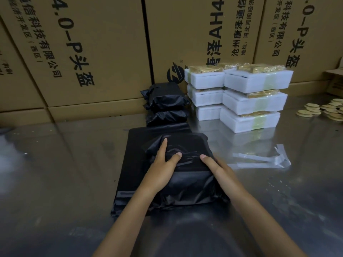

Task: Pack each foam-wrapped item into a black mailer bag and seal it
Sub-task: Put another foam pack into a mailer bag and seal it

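1. One view only: the camera sits on my head, so no second view overlaps it.
2. It faces forward and steeply down onto the metal table [55, 173].
3. My left hand [163, 168] and right hand [220, 170] enter from the bottom edge, close to the lens, at centre frame.
4. The far field ends at a wall of cardboard cartons [96, 52]; wide-angle distortion tilts them.
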Available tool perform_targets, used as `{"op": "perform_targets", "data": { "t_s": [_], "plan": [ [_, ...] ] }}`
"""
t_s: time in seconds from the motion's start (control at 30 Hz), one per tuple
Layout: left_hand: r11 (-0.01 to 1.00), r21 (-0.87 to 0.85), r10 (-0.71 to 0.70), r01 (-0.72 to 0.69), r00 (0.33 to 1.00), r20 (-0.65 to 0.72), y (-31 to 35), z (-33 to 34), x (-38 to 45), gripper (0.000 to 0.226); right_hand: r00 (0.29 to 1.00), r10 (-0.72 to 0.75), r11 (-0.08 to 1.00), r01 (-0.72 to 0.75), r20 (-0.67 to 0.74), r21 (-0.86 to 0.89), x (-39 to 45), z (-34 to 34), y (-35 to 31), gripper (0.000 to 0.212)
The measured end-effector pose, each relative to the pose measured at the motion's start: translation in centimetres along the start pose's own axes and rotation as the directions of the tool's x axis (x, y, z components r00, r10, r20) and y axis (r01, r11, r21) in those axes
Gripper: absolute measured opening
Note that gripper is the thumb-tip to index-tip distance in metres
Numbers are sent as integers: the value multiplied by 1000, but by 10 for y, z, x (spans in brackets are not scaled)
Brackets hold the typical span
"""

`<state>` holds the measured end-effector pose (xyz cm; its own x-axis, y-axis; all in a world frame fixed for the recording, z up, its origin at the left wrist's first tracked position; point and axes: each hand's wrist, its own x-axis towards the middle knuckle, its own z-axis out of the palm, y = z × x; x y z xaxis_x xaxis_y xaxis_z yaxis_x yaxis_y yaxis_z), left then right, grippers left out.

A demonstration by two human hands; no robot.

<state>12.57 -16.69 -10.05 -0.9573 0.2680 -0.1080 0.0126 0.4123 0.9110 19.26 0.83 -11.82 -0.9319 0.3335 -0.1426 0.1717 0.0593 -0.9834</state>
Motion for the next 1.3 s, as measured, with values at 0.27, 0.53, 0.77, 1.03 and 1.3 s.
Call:
{"op": "perform_targets", "data": {
  "t_s": [0.27, 0.53, 0.77, 1.03, 1.3],
  "plan": [
    [992, 23, -123, 123, 992, 23, -24, 1, -29, 99, 995, 53, 995, -59, 78, 75, -19, -3, 5, 62],
    [988, 144, -60, 51, 996, 59, -21, -5, -55, 98, 1000, -19, 999, 19, 0, -37, -34, -3, 2, 26],
    [933, -204, 317, -297, 945, 76, 25, -33, -25, 122, 987, -155, 984, 157, -33, 87, -18, 4, -38, 22],
    [894, -80, 432, -441, 895, -113, 93, -93, 83, 115, 834, -483, 833, 532, 269, -154, 88, -1, -145, 94],
    [908, -101, 354, -407, 873, -336, 131, -116, 243, 85, 859, -511, 859, 507, 46, 71, 263, 36, -203, 63]
  ]
}}
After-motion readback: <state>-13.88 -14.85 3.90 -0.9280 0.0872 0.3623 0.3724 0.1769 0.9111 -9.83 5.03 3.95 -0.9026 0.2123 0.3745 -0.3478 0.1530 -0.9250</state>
